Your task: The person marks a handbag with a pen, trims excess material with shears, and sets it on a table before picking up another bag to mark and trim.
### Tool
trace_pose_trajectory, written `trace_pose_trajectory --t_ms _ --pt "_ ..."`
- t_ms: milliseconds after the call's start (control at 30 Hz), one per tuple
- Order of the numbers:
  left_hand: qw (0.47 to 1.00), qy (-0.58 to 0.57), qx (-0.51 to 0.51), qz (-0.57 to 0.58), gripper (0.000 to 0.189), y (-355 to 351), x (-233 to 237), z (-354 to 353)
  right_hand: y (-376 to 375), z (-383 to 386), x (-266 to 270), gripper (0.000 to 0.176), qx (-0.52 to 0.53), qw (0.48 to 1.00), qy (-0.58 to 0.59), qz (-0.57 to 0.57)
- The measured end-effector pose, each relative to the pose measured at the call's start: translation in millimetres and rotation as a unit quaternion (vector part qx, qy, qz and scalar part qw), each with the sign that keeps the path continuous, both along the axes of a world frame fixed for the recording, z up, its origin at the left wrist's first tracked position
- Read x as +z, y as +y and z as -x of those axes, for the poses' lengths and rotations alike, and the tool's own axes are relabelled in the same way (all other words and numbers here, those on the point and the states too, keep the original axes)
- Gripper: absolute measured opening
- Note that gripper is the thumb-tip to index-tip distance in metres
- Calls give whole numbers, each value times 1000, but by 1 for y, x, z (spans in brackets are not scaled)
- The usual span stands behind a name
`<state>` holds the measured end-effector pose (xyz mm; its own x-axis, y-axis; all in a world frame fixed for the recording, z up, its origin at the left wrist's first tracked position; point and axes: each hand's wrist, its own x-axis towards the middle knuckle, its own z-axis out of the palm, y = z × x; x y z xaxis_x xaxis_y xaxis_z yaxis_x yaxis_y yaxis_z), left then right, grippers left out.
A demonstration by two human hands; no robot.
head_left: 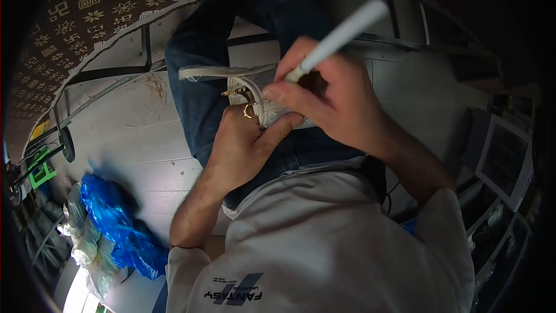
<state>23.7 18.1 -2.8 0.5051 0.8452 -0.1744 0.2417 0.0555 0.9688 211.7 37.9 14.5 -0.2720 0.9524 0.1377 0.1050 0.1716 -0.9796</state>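
Note:
A small cream bag-like item (272, 115) with a raised rim, a gold ring (249, 110) and a flat pale strap (211, 73) rests over my lap. My left hand (246, 142) is closed on its near side, the thumb lying along the lower edge and the other fingers mostly hidden. Pinched in my right hand (339, 95) is a thick white pen-shaped tool (344, 32), its long handle slanting up to the right. The tool's working tip is hidden behind my fingers, which are close over the item.
A brown patterned cloth (116, 6) hangs over the top of the view. Dark metal bars (110, 73) cross the pale floor (156, 156) beyond my legs. Blue plastic bags (119, 220) lie at lower left beside a green object (40, 167). A light-framed panel (505, 159) stands at right.

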Motion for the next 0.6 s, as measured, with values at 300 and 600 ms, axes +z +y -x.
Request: trace_pose_trajectory --t_ms 300,600 --pt "999 2 -4 52 11 4 10 -1 9 -4 11 13 67 967 104 224" --pt "995 80 -46 -29 13 -1 -2 8 -8 12 -4 18 -59 946 -144 -285"
